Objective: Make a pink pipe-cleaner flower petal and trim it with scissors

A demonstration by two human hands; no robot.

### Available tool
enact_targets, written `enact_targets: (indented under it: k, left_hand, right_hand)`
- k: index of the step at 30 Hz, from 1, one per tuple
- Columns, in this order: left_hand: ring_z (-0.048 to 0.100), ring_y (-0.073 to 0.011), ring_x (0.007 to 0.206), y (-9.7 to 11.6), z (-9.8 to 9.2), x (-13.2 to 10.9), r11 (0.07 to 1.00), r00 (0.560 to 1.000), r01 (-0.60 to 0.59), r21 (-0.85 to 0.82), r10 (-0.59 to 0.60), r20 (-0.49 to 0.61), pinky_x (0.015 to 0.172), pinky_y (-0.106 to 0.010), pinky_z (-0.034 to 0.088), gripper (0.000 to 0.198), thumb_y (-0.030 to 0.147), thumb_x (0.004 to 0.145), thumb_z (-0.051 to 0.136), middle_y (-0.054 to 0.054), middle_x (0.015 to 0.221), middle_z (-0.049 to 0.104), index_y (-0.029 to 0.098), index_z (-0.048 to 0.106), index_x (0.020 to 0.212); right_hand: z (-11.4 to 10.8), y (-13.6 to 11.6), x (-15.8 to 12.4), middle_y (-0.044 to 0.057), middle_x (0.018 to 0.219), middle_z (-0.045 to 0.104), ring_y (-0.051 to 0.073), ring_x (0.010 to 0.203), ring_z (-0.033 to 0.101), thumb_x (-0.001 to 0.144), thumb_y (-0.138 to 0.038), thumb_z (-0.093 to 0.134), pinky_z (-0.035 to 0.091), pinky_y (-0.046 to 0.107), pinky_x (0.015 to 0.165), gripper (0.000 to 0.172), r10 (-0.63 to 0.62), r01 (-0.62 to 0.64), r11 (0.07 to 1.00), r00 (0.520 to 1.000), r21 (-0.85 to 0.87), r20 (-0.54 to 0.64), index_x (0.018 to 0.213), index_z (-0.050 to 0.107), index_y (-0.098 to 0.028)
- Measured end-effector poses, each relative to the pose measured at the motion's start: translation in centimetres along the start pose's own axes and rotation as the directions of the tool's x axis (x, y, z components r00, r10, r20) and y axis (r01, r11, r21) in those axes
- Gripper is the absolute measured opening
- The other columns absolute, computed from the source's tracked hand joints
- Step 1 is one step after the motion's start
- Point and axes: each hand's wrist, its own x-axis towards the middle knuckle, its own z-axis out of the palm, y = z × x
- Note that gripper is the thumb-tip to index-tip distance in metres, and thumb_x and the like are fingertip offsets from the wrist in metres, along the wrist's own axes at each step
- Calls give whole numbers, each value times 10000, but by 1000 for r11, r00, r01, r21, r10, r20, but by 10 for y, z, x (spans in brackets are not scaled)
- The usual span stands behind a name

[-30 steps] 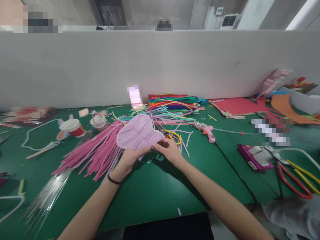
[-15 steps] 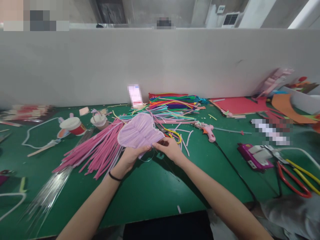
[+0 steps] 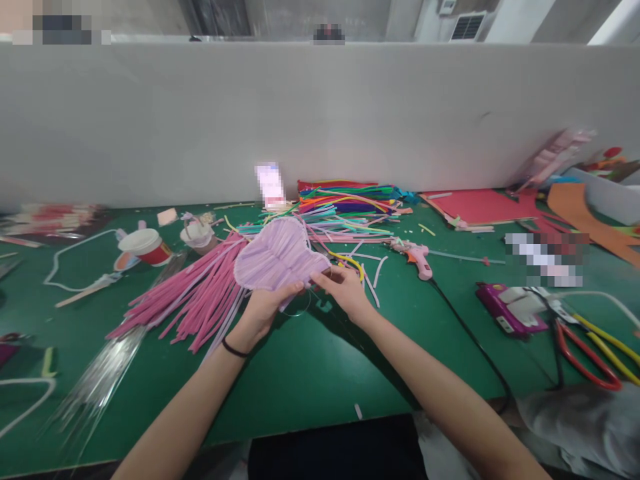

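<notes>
A lilac wing-shaped piece made of pipe cleaners point(image 3: 273, 257) is held up above the table between my two hands. My left hand point(image 3: 267, 308) grips its lower edge, thumb on the near face. My right hand point(image 3: 345, 288) pinches its lower right corner with thumb and fingers. A thin loop of wire point(image 3: 300, 312) hangs below the piece, between the hands. Behind the right hand, yellow-handled scissors point(image 3: 350, 260) lie partly hidden. Pink pipe cleaners point(image 3: 195, 293) spread in a bundle to the left of my left hand.
On the green table point(image 3: 310, 393), multicoloured pipe cleaners point(image 3: 350, 207) lie at the back. A pink glue gun point(image 3: 420, 259) with its black cord, a purple power strip point(image 3: 507, 312) and red-and-yellow-handled pliers point(image 3: 585, 353) are rightward. A paper cup point(image 3: 150, 248) and metal wires point(image 3: 107, 363) lie left.
The view has tilted slightly, so the table things sit a little higher. Both hands keep their hold on the lilac piece, which has barely moved.
</notes>
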Motion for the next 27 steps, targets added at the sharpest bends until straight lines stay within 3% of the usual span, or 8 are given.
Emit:
enact_targets:
  k: [4, 9, 15, 20, 27]
  left_hand:
    - [707, -268, 918, 4, 1, -2, 1000, 999, 24, -17, -25, -36, 815, -347, 573, 515, 246, 562, 861, -87, 911, 765, 154, 710, 1046]
    - [718, -266, 826, 6, 0, -2, 999, 998, 51, 6, -50, -48, 776, -361, 580, 489, 279, 550, 867, -91, 796, 761, 130, 720, 992]
    - [714, -240, 814, -1, -2, 0, 998, 999, 27, 60, -24, -42, 795, -348, 568, 462, 274, 560, 864, -78, 875, 763, 150, 722, 981]
    - [704, -265, 888, -7, -5, 4, 997, 1000, 15, 81, -13, -26, 820, -374, 562, 538, 268, 540, 873, -79, 940, 758, 171, 704, 1041]
    - [703, -280, 900, -10, -6, 7, 994, 1000, 16, 108, -14, -16, 836, -398, 561, 540, 291, 535, 872, -91, 956, 757, 166, 707, 1034]
  right_hand:
    - [-10, -2, 2, 29, 748, 723, 134, 631, 618, 793, -522, 627, 410, 230, 539, 341, 23, -21, 996, 1000, 92, -16, 754, 715, -195]
    - [-15, 2, 5, 38, 765, 731, 131, 635, 621, 759, -506, 675, 402, 221, 535, 316, 59, -49, 985, 997, 163, -56, 772, 718, -193]
    - [-14, -3, 4, 38, 700, 709, 132, 607, 607, 721, -505, 693, 400, 227, 523, 328, 69, -58, 993, 992, 106, -104, 719, 709, -178]
    - [-15, -6, 4, 50, 704, 712, 136, 609, 614, 702, -511, 688, 403, 228, 526, 349, 148, -141, 988, 980, 61, -132, 693, 698, -162]
    - [-14, -8, 3, 58, 708, 709, 139, 626, 616, 698, -501, 691, 400, 228, 533, 347, 156, -150, 987, 977, 51, -147, 709, 701, -155]
